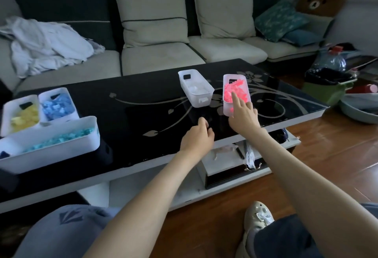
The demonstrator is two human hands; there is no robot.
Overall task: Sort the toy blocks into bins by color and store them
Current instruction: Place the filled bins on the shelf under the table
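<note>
Pink bin [226, 105] touched right [243, 117]; left [197, 137] curled

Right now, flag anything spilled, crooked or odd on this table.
No spilled blocks show on the table. Only the white-block bin sits slanted, not square with the pink-block bin beside it.

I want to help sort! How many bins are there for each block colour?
Yellow-block bin: 1
Blue-block bin: 1
Turquoise-block bin: 1
White-block bin: 1
Pink-block bin: 1
Total: 5 bins
</note>
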